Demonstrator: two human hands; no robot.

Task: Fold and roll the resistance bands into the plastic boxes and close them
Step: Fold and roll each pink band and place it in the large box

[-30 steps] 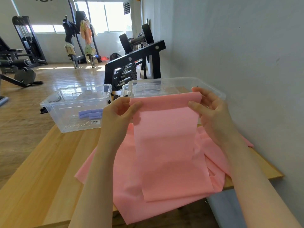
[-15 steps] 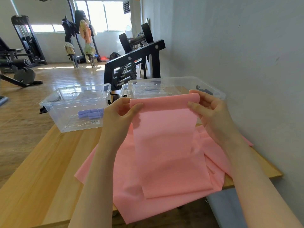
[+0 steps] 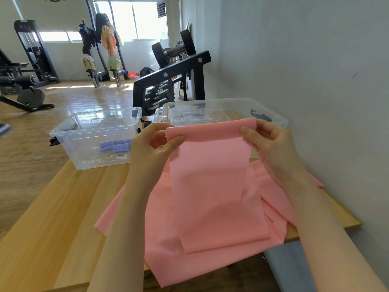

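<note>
Head view, the only one: left hand (image 3: 156,148) and right hand (image 3: 271,144) each pinch a top corner of the pink resistance band (image 3: 212,186), thumbs in front, fingers behind, and hold it raised above the wooden table (image 3: 63,207). Held part hangs as a flat doubled strip, its lower edge resting on the remainder of the pink material, which lies spread and rumpled on the table and spills over the near edge. Judged: folding begun, at least one lengthwise fold in; rolling not yet started. Left plastic box (image 3: 94,140) stands open on the table's far left, holding purple rolled bands (image 3: 114,145) on its floor, so one lot appears already packed, though that box has no lid on it. Right plastic box (image 3: 271,114), beyond the hands near the wall, holds what look like clear lids or trays; cannot tell exactly. No pink band in either box. Remaining, as judged: finish folding, roll, place in a box, close both boxes.
</note>
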